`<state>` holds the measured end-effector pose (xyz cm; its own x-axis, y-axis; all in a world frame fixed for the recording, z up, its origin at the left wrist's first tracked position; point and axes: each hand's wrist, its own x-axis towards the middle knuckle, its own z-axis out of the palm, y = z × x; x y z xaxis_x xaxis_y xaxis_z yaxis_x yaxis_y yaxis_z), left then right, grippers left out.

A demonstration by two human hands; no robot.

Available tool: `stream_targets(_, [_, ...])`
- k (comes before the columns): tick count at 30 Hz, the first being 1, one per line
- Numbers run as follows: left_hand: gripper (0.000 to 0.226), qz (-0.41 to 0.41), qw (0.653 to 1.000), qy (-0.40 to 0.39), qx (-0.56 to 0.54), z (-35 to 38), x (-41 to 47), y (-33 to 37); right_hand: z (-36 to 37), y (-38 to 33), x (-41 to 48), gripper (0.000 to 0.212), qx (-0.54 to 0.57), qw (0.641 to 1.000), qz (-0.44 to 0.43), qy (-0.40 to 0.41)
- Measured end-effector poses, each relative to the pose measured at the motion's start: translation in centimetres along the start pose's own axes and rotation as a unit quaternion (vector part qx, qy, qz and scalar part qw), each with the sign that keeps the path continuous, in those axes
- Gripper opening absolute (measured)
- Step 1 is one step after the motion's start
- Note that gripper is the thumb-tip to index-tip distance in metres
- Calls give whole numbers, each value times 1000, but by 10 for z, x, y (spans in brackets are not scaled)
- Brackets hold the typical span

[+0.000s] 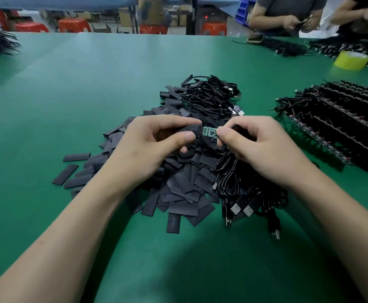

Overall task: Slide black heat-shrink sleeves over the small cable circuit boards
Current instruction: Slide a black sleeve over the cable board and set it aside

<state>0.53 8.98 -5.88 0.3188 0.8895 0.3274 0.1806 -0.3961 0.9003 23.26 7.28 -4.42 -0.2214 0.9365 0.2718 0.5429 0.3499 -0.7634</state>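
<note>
Over the sleeve pile (178, 182) at the middle of the counter (80, 88), the left hand (154, 145) pinches a black heat-shrink sleeve (191, 129) just beside the green circuit board (209, 131) pinched by the right hand (259, 147); a flattened sleeve mouth could snag the board's corners.

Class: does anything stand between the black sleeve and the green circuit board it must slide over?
Nothing visible does. The left hand holds the sleeve with its end right at the circuit board, which the right hand pinches.
</note>
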Motion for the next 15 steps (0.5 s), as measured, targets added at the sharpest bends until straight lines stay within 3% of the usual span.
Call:
stream_targets(7, [32,39,989,8,145,4,0,0,1,1,0,31,22,1000,12,-1])
stream_targets(15, [25,75,980,43,179,6,-1,2,2,3,1,34,44,999,23,-9])
